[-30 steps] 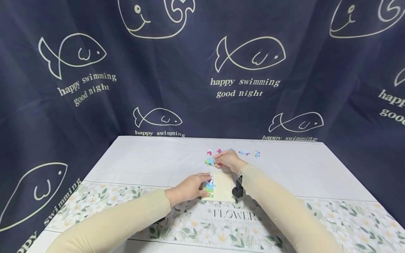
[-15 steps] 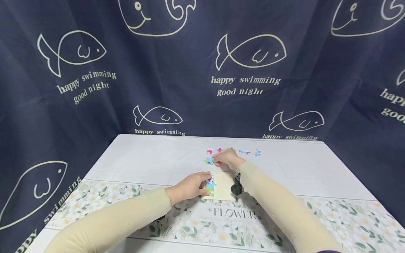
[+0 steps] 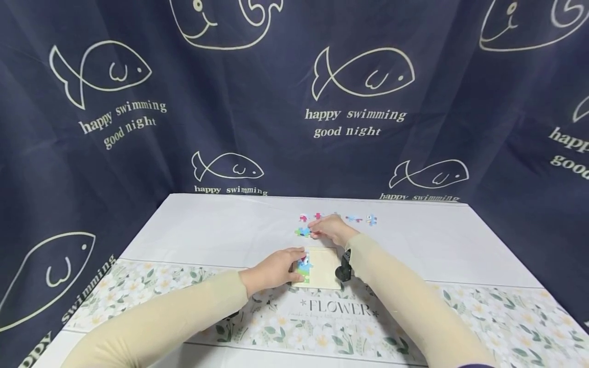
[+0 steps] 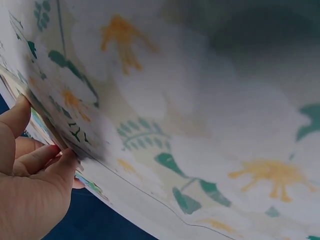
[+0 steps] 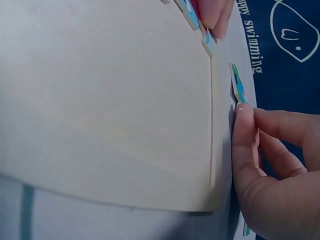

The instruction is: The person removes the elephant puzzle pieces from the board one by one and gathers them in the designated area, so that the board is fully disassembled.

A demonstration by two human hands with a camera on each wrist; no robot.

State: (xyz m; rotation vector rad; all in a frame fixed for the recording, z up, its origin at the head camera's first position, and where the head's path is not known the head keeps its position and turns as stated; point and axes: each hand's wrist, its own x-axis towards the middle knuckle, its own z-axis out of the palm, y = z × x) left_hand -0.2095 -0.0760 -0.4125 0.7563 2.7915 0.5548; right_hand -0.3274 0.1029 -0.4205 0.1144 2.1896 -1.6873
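My right hand (image 3: 332, 228) pinches a green and blue jigsaw piece (image 3: 302, 232) between thumb and fingers, just behind the puzzle tray. In the right wrist view the piece (image 5: 238, 82) stands out beyond the fingertips, tilted close to the white tabletop. A shallow wooden puzzle tray (image 3: 325, 271) lies in front of me. Along its left side sit joined pieces (image 3: 304, 266) with a blue and green picture, partly hidden by fingers. My left hand (image 3: 275, 269) grips the tray's left side; the left wrist view shows the thumb and fingers (image 4: 37, 162) at its edge.
Several loose pieces lie in a row behind the right hand, among them a red one (image 3: 318, 216) and a blue one (image 3: 371, 220). Another is partly hidden by that hand. A floral cloth band (image 3: 294, 327) crosses the table's front; a dark blue curtain (image 3: 285, 102) hangs behind.
The head view has tilted slightly, so everything sits a little higher in it. Both hands keep their hold and have hardly moved against the tray.
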